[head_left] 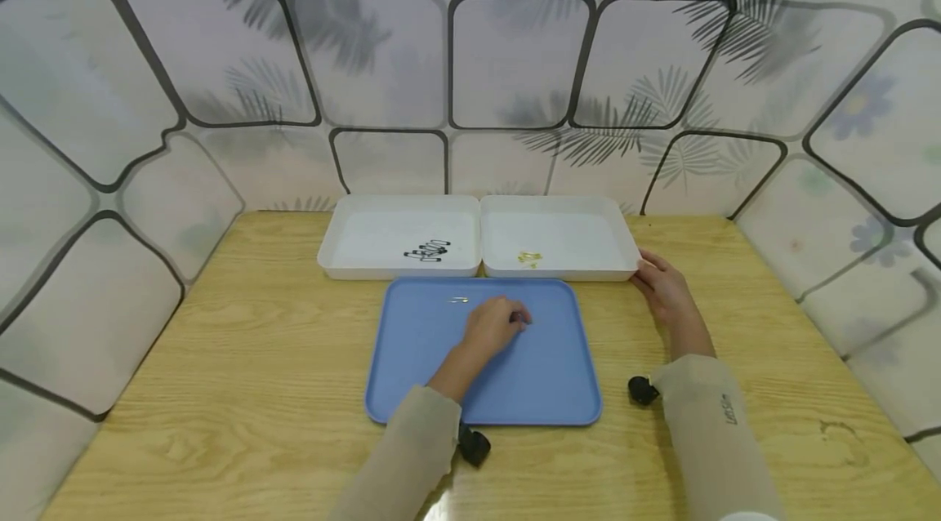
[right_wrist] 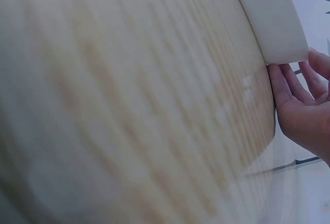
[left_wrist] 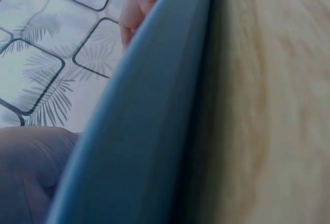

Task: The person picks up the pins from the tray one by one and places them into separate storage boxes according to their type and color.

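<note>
Over the blue tray [head_left: 412,366] my left hand [head_left: 494,327] reaches down, its fingers curled in toward the thumb close over the tray surface. I cannot tell whether a small thing sits between those fingertips. A couple of gold safety pins [head_left: 458,300] lie on the tray, beyond this hand. My right hand [head_left: 665,288] holds the near right corner of the right white tray [head_left: 581,235]; the right wrist view shows the thumb against the tray wall [right_wrist: 283,38] and fingers low at its bottom edge. In the left wrist view the blue tray's side [left_wrist: 139,116] hides the left fingers.
Left of the right white tray, and side by side with it, stands another white tray [head_left: 397,223] with several black safety pins [head_left: 428,251]. Several gold safety pins [head_left: 529,258] lie in the right one. A patterned cloth wall [head_left: 515,64] rises behind the wooden table [head_left: 257,341].
</note>
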`<action>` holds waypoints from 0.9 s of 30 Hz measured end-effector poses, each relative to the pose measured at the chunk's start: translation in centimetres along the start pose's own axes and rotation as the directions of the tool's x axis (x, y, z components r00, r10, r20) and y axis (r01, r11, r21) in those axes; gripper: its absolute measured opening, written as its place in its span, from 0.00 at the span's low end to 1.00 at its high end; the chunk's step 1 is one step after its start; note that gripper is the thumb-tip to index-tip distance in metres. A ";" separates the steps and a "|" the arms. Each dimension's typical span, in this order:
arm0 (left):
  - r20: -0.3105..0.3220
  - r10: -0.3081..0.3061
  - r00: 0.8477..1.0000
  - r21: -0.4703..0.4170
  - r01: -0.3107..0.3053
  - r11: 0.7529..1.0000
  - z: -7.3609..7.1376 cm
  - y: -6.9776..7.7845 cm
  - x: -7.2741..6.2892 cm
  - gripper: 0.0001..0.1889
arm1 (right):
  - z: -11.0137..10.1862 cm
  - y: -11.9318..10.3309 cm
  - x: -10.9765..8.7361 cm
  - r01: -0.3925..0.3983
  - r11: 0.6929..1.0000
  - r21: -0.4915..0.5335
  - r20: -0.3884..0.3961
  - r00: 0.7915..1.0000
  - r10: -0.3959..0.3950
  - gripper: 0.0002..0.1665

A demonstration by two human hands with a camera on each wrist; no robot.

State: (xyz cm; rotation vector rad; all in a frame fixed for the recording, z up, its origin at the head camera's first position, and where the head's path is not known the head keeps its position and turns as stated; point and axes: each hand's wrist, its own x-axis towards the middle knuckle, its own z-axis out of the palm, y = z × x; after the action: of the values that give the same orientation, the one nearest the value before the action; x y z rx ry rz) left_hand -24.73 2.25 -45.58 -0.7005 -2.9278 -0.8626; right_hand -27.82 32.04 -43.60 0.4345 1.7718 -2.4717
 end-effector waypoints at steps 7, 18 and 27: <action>-0.010 0.006 1.000 0.003 -0.006 1.000 0.2 -0.1 -0.2 0.03 | 0.0 0.1 0.1 0.004 1.000 0.001 -0.002 1.000 -0.004 0.33; 0.014 0.045 0.999 0.016 -0.046 0.999 0.5 -0.2 -0.1 0.03 | -0.3 0.3 0.3 0.010 1.000 0.013 0.011 1.000 -0.010 0.34; 0.038 0.032 0.999 -0.008 -0.032 0.999 0.5 -0.4 0.0 0.04 | -0.4 0.4 0.3 0.014 1.000 0.028 0.014 1.000 -0.014 0.34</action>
State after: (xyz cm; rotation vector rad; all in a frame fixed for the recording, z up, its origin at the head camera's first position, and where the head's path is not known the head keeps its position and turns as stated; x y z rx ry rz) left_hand -24.85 2.27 -46.22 -0.7702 -2.9397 -0.8671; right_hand -27.96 32.35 -44.22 0.4068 1.7432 -2.5048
